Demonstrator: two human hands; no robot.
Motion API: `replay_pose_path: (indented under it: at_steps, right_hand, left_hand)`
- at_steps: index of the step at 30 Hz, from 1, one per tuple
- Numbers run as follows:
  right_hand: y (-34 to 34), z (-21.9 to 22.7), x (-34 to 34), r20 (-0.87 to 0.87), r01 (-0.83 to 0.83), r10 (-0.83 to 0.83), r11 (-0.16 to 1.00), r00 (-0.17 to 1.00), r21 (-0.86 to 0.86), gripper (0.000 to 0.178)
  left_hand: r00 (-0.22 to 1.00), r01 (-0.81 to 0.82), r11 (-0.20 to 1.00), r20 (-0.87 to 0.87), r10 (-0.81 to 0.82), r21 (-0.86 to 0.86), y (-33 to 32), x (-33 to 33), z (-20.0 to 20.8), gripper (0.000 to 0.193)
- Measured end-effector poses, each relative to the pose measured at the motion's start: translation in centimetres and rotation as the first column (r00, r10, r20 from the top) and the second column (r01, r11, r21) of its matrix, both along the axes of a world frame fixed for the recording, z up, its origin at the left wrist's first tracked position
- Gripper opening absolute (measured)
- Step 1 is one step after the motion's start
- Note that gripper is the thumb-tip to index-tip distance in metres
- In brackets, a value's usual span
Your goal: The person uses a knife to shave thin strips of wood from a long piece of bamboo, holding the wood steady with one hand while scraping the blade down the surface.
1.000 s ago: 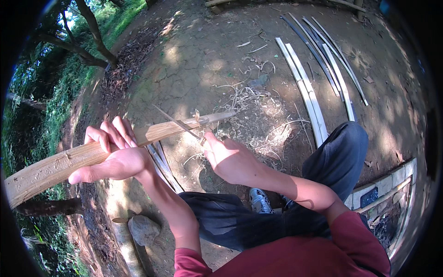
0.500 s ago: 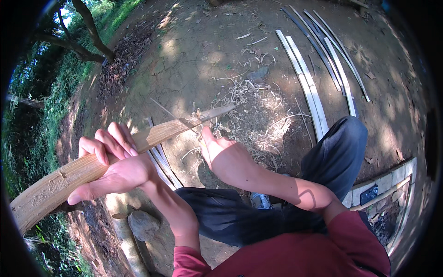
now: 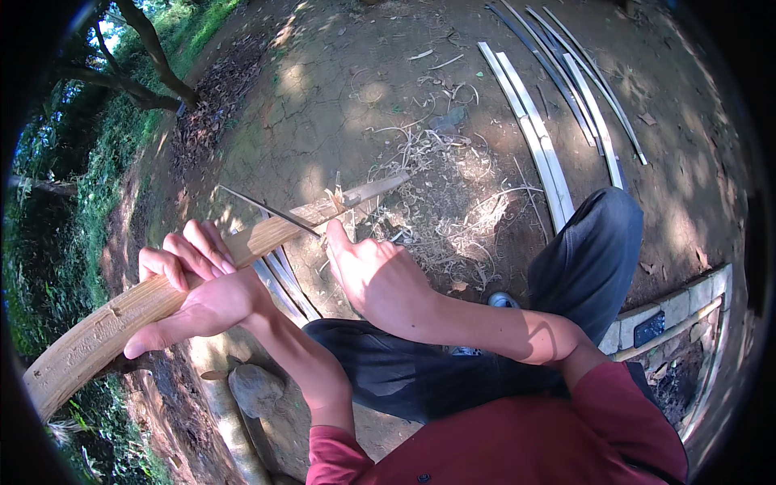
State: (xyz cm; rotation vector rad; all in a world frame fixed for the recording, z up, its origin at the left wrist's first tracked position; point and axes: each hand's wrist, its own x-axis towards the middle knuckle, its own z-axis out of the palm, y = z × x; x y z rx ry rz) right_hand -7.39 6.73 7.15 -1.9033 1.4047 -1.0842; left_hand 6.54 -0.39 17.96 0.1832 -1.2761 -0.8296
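Note:
My left hand (image 3: 198, 291) is wrapped round a long, pale bamboo strip (image 3: 279, 233), which slants from the lower left up to a narrower tip over the ground. In my closed right hand (image 3: 380, 275) is a knife (image 3: 271, 212); its handle is hidden by my fingers. The dark, thin blade crosses the strip between my two hands, its point toward the upper left. A small curl of raised shavings (image 3: 335, 200) stands on the strip, a little beyond the blade toward the tip.
Thin shavings (image 3: 436, 158) lie heaped on the bare earth ahead. Long pale slats (image 3: 533, 137) rest at the upper right, more slats (image 3: 283, 279) below my left hand. A stone (image 3: 255, 390) and a cut pole (image 3: 230, 420) sit lower left; a low block edging (image 3: 675, 311) runs at right.
The knife and my right hand have shifted left along the bamboo strip, closer to my left hand. The blade now shows darker and clearer. My left hand keeps its grip.

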Motion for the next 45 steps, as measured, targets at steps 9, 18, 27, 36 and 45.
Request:
replay_pose_path:
  at_steps: [9, 18, 27, 36, 45]
  right_hand:
    - [-1.0, -1.1, -1.6, -0.056, -0.055, 0.070, 0.970, 0.996, 0.236, 0.041]
    - [-1.9, -0.8, -1.3, 0.030, -0.115, 0.111, 0.969, 0.993, 0.218, 0.041]
    - [-3.3, -5.7, -3.0, -0.106, 0.047, -0.017, 0.956, 0.994, 0.290, 0.027]
    - [-2.8, -6.9, -1.4, -0.127, 0.016, 0.041, 0.908, 0.991, 0.419, 0.035]
    - [-0.2, -1.7, -2.7, 0.005, -0.077, 0.081, 0.931, 0.997, 0.358, 0.036]
  left_hand:
    - [0.999, 0.040, 0.999, 0.017, -0.041, 0.022, 0.3, -1.3, -0.3, 0.075]
    - [0.977, -0.210, 0.978, 0.033, 0.210, 0.017, 0.5, -1.5, 0.3, 0.075]
    - [0.991, 0.129, 0.991, 0.038, -0.128, -0.027, 0.6, -2.0, -1.1, 0.077]
    - [0.993, 0.095, 0.994, 0.074, -0.091, -0.056, 1.5, -2.2, -0.6, 0.078]
    - [0.816, -0.548, 0.832, 0.161, 0.554, -0.086, -1.2, -2.5, 0.8, 0.073]
